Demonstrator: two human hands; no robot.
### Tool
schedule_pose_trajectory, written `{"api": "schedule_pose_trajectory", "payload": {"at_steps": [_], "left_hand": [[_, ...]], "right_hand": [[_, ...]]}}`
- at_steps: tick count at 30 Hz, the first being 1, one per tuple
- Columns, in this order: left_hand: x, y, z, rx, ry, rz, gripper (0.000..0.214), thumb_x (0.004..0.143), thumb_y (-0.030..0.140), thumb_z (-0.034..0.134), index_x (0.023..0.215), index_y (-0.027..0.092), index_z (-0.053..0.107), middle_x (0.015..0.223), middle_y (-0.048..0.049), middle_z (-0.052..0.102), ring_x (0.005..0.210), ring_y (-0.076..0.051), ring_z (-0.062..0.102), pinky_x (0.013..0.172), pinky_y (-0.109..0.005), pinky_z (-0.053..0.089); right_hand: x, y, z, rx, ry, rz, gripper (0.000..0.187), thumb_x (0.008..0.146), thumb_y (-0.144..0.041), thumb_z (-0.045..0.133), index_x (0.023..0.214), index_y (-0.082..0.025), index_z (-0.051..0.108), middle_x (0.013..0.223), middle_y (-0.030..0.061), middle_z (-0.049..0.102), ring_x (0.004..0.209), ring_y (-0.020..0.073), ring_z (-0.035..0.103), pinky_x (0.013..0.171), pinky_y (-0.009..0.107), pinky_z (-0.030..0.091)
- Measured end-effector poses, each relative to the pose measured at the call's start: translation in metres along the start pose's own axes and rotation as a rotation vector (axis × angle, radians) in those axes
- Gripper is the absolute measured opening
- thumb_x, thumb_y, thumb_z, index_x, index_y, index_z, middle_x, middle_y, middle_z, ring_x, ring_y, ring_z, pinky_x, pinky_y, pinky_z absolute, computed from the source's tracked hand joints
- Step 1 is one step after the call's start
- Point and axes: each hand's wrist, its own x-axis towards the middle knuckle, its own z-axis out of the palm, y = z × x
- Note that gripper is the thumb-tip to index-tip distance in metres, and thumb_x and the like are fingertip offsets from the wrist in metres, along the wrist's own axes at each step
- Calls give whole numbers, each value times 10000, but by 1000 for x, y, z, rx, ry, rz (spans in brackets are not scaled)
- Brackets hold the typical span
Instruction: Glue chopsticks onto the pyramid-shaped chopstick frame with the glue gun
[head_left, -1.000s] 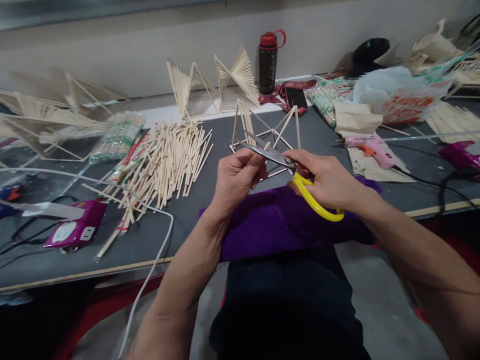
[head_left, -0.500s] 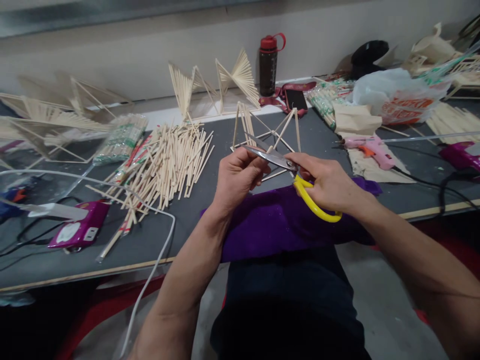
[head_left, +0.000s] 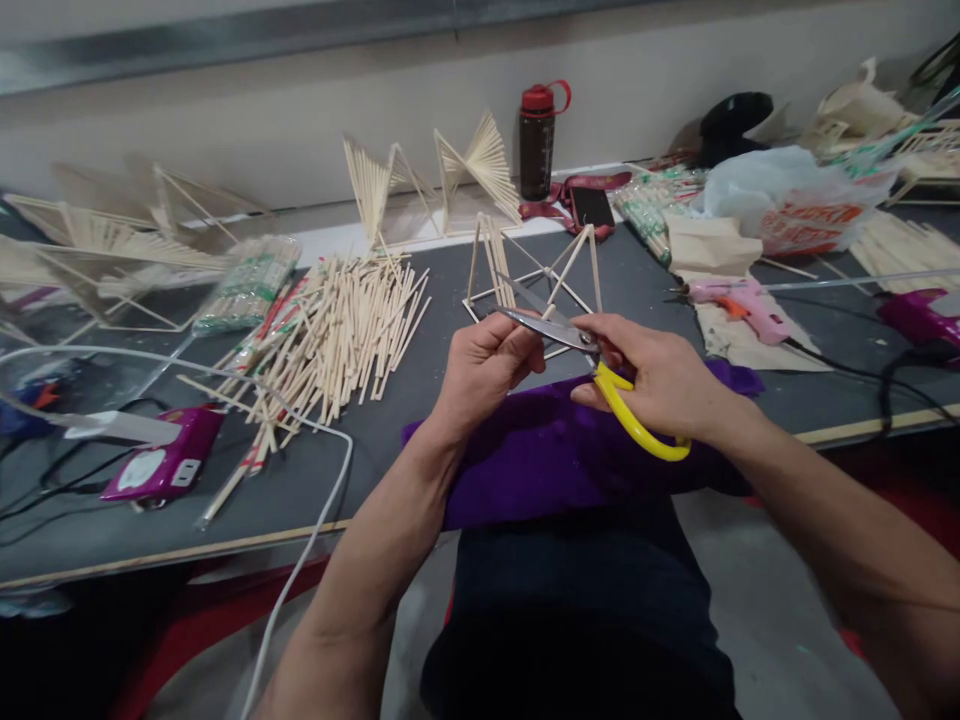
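Note:
My right hand (head_left: 649, 375) grips a pair of scissors (head_left: 622, 410) with yellow handles, whose metal blades stand apart and point left. Close to the blades, my left hand (head_left: 491, 365) is closed in a pinch; what its fingers hold, if anything, I cannot make out. Just beyond both hands stands a small frame of wooden sticks (head_left: 592, 265), its lower front partly hidden by the hands and blades. Beneath my wrists a purple cloth (head_left: 525, 470) lies over the table edge.
Loose wooden sticks (head_left: 360, 320) are heaped on the left, beside a bagged bundle (head_left: 251, 280). A pink glue gun (head_left: 750, 305) rests on brown paper at right. Finished stick structures (head_left: 480, 170) and a bottle (head_left: 536, 145) stand behind. A white cable (head_left: 341, 470) crosses the left edge.
The view has shifted slightly, so things sit a little lower. The fingers of my right hand have loosened somewhat around the scissors handles. My left hand remains near the blades.

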Motion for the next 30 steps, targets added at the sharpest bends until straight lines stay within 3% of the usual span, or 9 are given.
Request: {"api": "schedule_pose_trajectory", "payload": {"at_steps": [4, 9, 15, 18, 24, 30], "left_hand": [[0, -3, -1, 54, -6, 18, 378, 880, 453, 679, 632, 169, 649, 486, 30, 514, 371, -33, 329, 368, -206, 222], [0, -6, 0, 94, 21, 7, 389, 876, 464, 678, 631, 164, 644, 485, 29, 519, 371, -34, 344, 366, -202, 236], [2, -1, 5, 86, 44, -46, 239, 829, 365, 735, 719, 167, 659, 605, 15, 642, 400, -42, 442, 380, -187, 316], [2, -2, 4, 48, 62, -30, 182, 800, 340, 767, 795, 182, 676, 591, 34, 629, 386, -40, 406, 372, -189, 298], [-2, -8, -2, 125, 59, 94, 231, 865, 397, 709, 760, 191, 707, 583, 25, 601, 432, -43, 404, 411, -198, 300], [-6, -1, 3, 171, 30, 39, 343, 877, 472, 673, 688, 186, 684, 554, 15, 567, 468, -65, 421, 416, -205, 299]], "right_hand": [[0, 5, 5, 58, 20, -44, 418, 819, -225, 602, 1232, -169, 579, 951, 53, 681, 657, 144, 545, 621, 276, 407], [-3, 12, 8, 29, 20, -41, 483, 778, -153, 543, 1259, -179, 577, 1060, 82, 688, 756, 180, 595, 680, 299, 444], [-4, 15, 8, 16, 16, -15, 486, 792, -162, 531, 1276, -175, 577, 1112, 104, 691, 834, 217, 638, 744, 330, 485], [-4, 13, 7, -16, 23, -24, 466, 814, -186, 548, 1279, -187, 573, 1115, 95, 693, 862, 222, 646, 747, 328, 487], [-4, 1, 0, -124, 3, 31, 618, 789, -426, 685, 1339, -191, 530, 1113, 96, 692, 831, 245, 648, 703, 359, 486], [-6, -4, -6, -109, -22, 44, 650, 780, -443, 692, 1358, -209, 510, 1114, 96, 675, 826, 239, 648, 705, 365, 487]]}}
